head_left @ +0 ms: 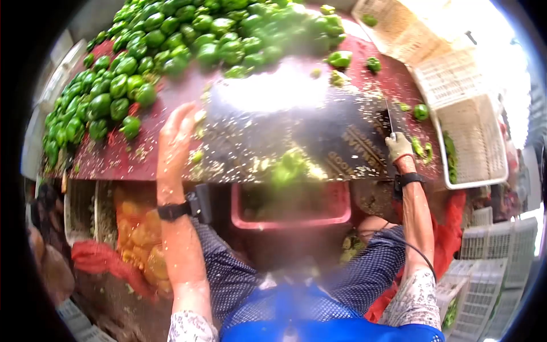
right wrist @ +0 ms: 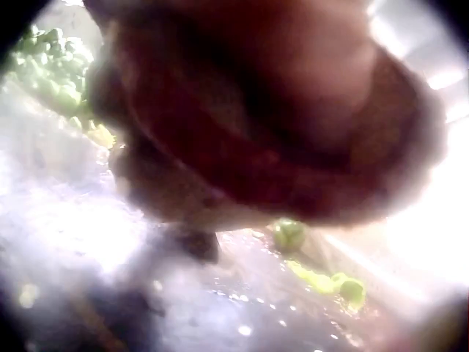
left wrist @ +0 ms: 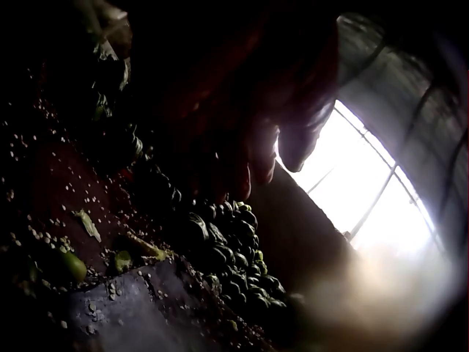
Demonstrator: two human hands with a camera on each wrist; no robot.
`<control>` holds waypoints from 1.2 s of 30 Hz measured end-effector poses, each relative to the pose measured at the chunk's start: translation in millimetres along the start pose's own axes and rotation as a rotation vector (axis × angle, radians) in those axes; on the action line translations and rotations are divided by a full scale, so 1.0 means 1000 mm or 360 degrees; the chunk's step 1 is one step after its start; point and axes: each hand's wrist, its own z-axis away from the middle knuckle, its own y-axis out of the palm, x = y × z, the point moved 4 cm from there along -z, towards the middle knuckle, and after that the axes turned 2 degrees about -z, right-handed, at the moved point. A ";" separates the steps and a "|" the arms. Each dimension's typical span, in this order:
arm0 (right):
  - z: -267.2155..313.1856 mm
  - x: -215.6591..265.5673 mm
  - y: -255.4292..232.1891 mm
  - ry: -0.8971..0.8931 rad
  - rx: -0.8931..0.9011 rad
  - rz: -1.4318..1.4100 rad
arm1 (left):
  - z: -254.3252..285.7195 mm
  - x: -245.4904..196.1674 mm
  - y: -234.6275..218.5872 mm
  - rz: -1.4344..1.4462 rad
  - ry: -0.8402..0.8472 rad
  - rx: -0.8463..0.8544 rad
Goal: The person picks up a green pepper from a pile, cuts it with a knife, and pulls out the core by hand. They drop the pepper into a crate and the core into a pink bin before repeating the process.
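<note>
My bare left hand [head_left: 178, 137] reaches over the left end of a dark board [head_left: 319, 134], fingers extended and holding nothing. In the left wrist view its fingers [left wrist: 260, 150] hang dark against the light. At the board's right end my right hand [head_left: 399, 147], in a pale glove with a red cuff, grips a knife [head_left: 390, 115], its blade pointing away from me. The glove's cuff [right wrist: 242, 176] fills much of the right wrist view and hides most of the knife. Blurred green pepper pieces [head_left: 292, 166] lie at the board's front edge among scattered pale seeds.
A large heap of green peppers [head_left: 154, 39] covers the red table's [head_left: 151, 162] back and left. Right of the table stands a white plastic crate [head_left: 470, 137]. A pink tub [head_left: 290, 224] sits below the front edge, and an orange mesh sack [head_left: 137, 239] lies lower left.
</note>
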 end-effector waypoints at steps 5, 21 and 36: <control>0.072 0.133 0.026 -0.0799 0.0429 0.0015 | -0.009 0.008 0.003 0.0029 0.0026 -0.0011; 0.195 0.173 -0.008 -0.1158 0.1429 -0.0304 | -0.008 0.020 -0.031 0.0293 -0.0058 -0.0165; 0.211 0.214 0.021 -0.1268 0.1380 0.0056 | -0.015 0.011 -0.030 0.0286 -0.0274 -0.0109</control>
